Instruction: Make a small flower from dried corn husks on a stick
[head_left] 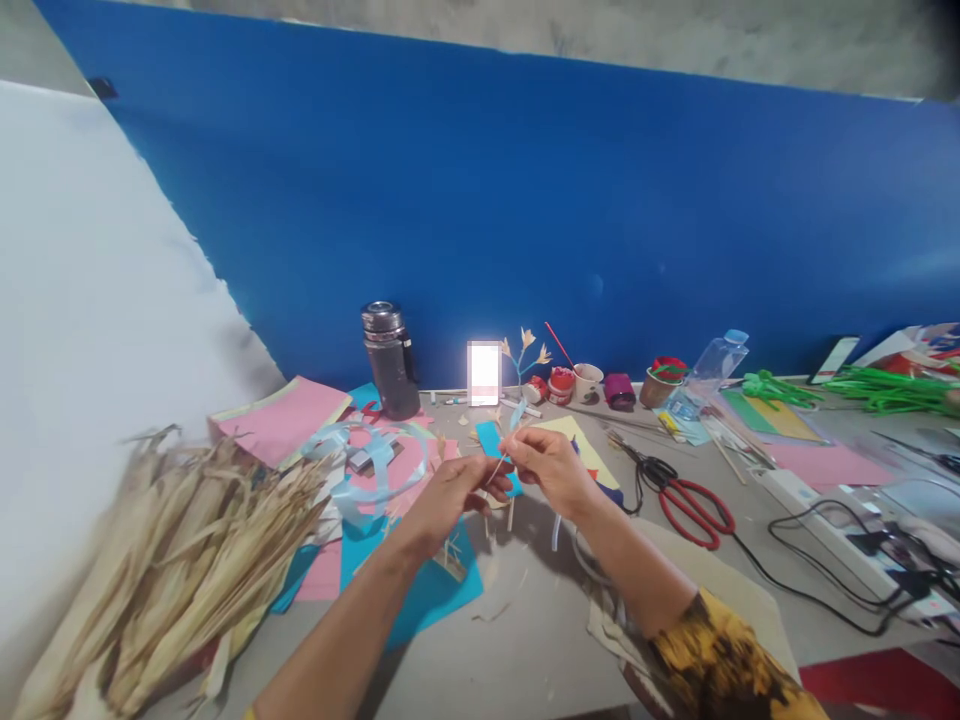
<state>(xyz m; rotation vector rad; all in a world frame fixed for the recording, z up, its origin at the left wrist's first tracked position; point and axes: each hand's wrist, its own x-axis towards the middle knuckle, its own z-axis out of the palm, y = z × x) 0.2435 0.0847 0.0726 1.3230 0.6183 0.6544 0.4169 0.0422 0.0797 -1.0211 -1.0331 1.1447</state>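
Observation:
My left hand (471,484) and my right hand (546,458) meet over the middle of the table. Both pinch a thin pale stick (495,470), the left lower down and the right near its upper end. A pale blue strip (517,414) rises just above my right fingertips. Behind it is a blue-stemmed spray of dried-husk flowers (525,352); whether it joins the held stick I cannot tell. A bright blue piece of paper (489,440) lies behind my left fingers.
Dried corn husks (172,570) are heaped at left, near a loose pale blue ribbon (382,465) and a dark flask (391,365). Red-handled scissors (694,510) lie to the right, beside a black cable and a white power strip (832,530). A plastic bottle (716,370) leans behind.

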